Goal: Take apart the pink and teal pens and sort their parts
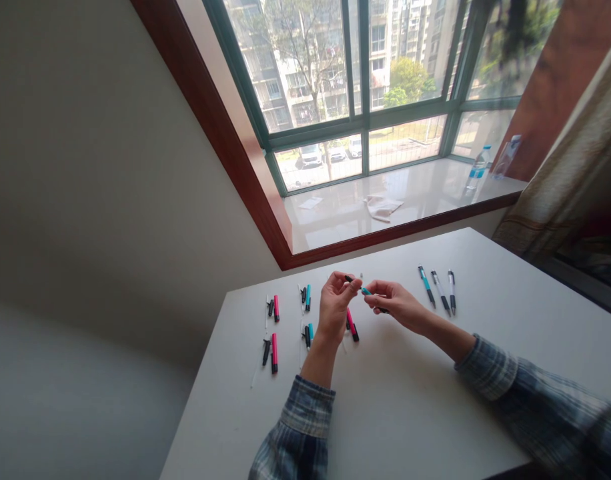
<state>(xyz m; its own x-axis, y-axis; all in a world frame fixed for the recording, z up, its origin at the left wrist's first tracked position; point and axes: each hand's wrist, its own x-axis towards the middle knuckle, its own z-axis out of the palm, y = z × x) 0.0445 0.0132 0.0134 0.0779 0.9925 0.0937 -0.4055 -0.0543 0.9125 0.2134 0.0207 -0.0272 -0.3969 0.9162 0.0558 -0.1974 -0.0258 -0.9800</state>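
Note:
Over the white table (380, 400), my left hand (334, 308) pinches a small black pen part (349, 278) between thumb and fingers. My right hand (398, 307) grips a teal pen barrel (366, 291) with a black end. The two parts meet or nearly meet at the fingertips; whether they touch I cannot tell. Below my left hand lies a pink pen barrel (353, 325), with some thin pieces partly hidden. Farther left are groups of pen parts: pink barrels (274, 353), teal barrels (308, 298), black clip pieces (266, 352) and thin pale refills (255, 377).
Right of my hands lie a teal pen (426, 287) and two pale pens (440, 293) with black ends. Behind the table, a windowsill (330, 230) bears a crumpled cloth (383, 207) and a water bottle (478, 167). A curtain (550, 180) hangs at right.

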